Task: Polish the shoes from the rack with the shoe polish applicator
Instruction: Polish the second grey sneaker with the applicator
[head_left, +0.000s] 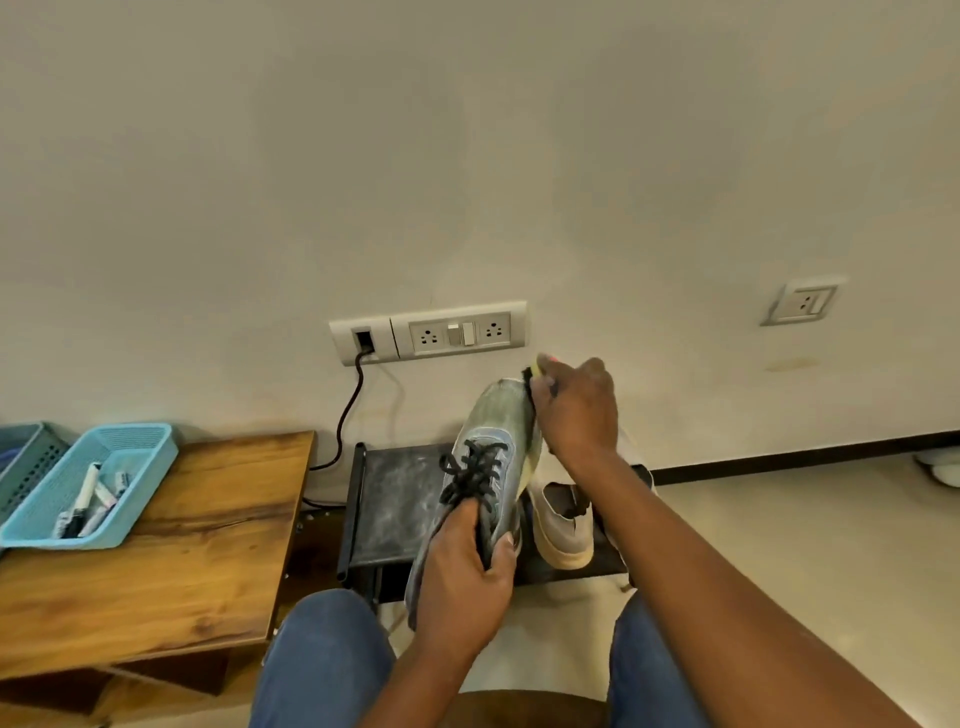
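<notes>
Two perforated plastic baskets sit at the far left on the brown wooden side table: a grey one, cut off by the frame so its contents cannot be told, and a light blue one holding a few white-and-black tubes or markers, too small to name. Just right of the table stands the low black metal shoe rack, its dusty top shelf bare on the left side. Above it the left hand grips the heel end of a grey-blue lace-up sneaker with black laces, toe tilted up toward the wall. The right hand clasps a small black-and-yellow shoe polish applicator against the toe's edge, so polishing of this shoe looks under way rather than finished; the toe looks dull and scuffed. One beige slip-on shoe with a pale thick sole lies on the rack's right side, seemingly awaiting its turn.
</notes>
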